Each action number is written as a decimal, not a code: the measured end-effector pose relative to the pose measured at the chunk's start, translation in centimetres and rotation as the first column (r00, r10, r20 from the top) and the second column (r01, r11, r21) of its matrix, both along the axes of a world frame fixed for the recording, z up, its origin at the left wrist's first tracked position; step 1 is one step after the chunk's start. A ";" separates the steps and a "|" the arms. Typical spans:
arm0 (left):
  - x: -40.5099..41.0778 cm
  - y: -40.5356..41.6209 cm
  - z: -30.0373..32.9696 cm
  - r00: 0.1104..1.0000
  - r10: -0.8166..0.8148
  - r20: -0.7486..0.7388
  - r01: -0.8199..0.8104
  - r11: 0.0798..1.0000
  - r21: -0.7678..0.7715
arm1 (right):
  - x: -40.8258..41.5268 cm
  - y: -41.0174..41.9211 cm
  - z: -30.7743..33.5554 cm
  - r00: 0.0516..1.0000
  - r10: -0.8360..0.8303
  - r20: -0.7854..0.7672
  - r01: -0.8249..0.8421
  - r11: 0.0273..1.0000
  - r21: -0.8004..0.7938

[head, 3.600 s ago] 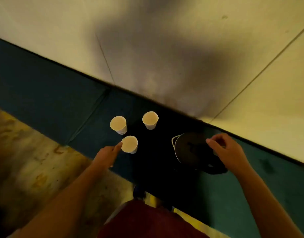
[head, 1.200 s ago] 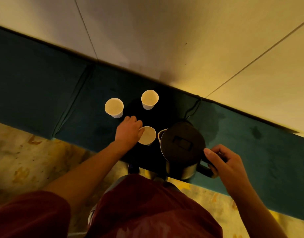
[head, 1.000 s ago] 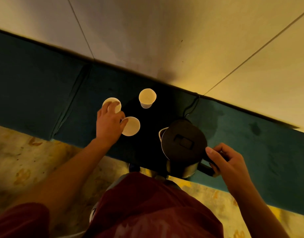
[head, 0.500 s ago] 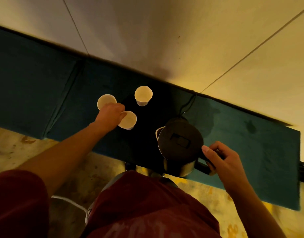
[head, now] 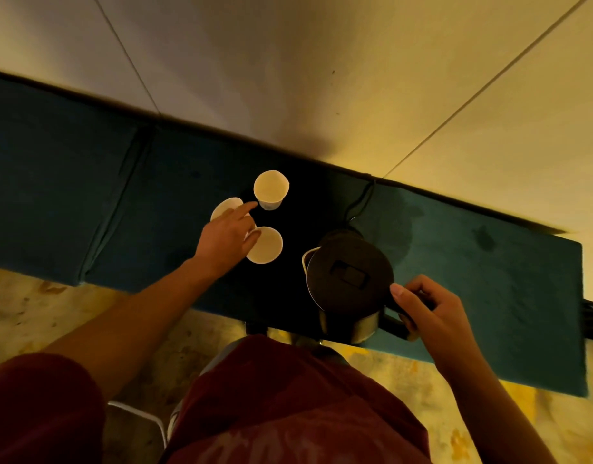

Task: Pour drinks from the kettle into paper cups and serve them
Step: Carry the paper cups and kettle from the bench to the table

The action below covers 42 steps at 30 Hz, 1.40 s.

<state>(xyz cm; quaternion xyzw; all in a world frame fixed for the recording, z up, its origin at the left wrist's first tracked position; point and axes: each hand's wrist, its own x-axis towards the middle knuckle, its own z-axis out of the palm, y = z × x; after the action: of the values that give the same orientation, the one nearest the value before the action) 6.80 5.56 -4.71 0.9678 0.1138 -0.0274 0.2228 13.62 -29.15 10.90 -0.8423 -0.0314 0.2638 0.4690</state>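
Reaching out over the dark teal ledge (head: 489,262), the left hand (head: 226,239) lies above the cluster of paper cups with its fingers loosely extended, the forefinger stretched toward the far cup (head: 271,188) and stopping just short of its side. Part of the left cup (head: 223,205) is hidden under the knuckles, and the near cup (head: 265,245) sits just beside the thumb; whether the thumb touches its rim cannot be told. The hand grips nothing.

The right hand (head: 422,308) is curled round the black handle (head: 394,326) of the kettle (head: 348,286), thumb laid along the edge of the lid. That kettle, steel-sided with a dark round lid and a rectangular catch in the lid's middle, stands at the near edge of the ledge, right of the cups and apart from them. A black cord (head: 360,202) runs from behind it up to the wall.

No brand, label or writing can be read on the cups or the kettle.

All three cups stand upright in a tight triangle, and their insides look pale and evenly lit; whether any holds liquid cannot be told. Darker stains mark the ledge right of the kettle. Behind it rises a pale wall (head: 322,78) crossed by thin seams, shadowed at the middle. Below lies a mottled yellowish floor (head: 37,313), and a dark red garment (head: 288,406) fills the near edge of the view.
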 end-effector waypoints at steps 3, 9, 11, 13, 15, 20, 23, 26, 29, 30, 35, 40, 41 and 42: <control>0.0 -1.0 -0.2 0.999 0.031 -0.006 -0.031 0.999 -0.022 | -0.1 -0.4 -0.1 1.000 0.000 0.005 0.000 1.000 -0.021; 0.7 -1.7 0.3 0.999 0.037 0.023 -0.035 0.996 -0.080 | 0.2 -0.8 -0.2 1.000 -0.029 0.001 0.029 0.999 -0.028; 1.2 -1.3 -0.2 1.000 -0.021 -0.001 0.021 0.998 -0.064 | 0.1 -0.9 -0.2 1.000 -0.025 -0.006 0.025 0.999 -0.033; 2.0 -0.9 -0.7 0.996 -0.087 -0.024 0.087 0.996 -0.017 | 0.1 -0.9 -0.2 1.000 -0.022 -0.015 0.022 0.999 -0.034; 3.0 -0.4 -1.3 0.989 -0.136 -0.062 0.138 0.990 0.021 | 0.1 -0.8 -0.2 1.000 -0.027 -0.012 0.026 0.999 -0.033; 4.8 0.6 -1.0 0.962 -0.176 -0.207 0.185 0.983 0.022 | 0.3 -0.7 -0.1 0.999 -0.038 -0.025 0.038 0.999 -0.007; 5.4 0.1 -0.4 0.964 -0.157 -0.213 0.156 0.988 -0.020 | 0.2 -0.9 -0.4 0.997 -0.056 -0.045 0.057 0.998 0.018; 5.6 -0.2 0.2 0.977 -0.122 -0.175 0.110 0.991 -0.074 | 0.2 -0.7 -0.4 0.997 -0.070 -0.039 0.071 0.997 0.032; 5.3 0.1 0.8 0.991 -0.076 -0.108 0.064 0.992 -0.109 | 0.2 -0.4 -0.3 0.998 -0.064 -0.027 0.065 0.997 0.033; 5.2 0.2 1.1 0.994 -0.065 -0.088 0.055 0.992 -0.117 | 0.3 -0.5 -0.2 0.997 -0.070 -0.023 0.071 0.997 0.040; 3.5 0.3 2.7 0.999 0.024 -0.040 -0.029 0.989 -0.145 | 0.3 -0.2 0.4 0.999 -0.039 0.005 0.038 0.995 0.089; 1.7 -0.1 4.1 0.989 0.148 -0.024 -0.150 0.981 -0.122 | 0.8 0.4 0.3 1.000 0.019 0.014 -0.021 0.989 0.146; 0.2 0.0 4.9 0.979 0.202 -0.023 -0.203 0.973 -0.114 | 1.3 1.1 0.3 0.998 0.058 0.016 -0.060 0.985 0.160; -0.2 -0.3 5.1 0.975 0.218 -0.041 -0.221 0.969 -0.106 | 1.0 1.1 0.2 0.998 0.070 0.003 -0.069 0.982 0.177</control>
<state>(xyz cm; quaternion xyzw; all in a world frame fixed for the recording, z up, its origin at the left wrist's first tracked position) 6.59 5.28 0.38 0.9350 0.2217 -0.0226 0.2759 14.57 -28.00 11.13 -0.7953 -0.0832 0.2775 0.5325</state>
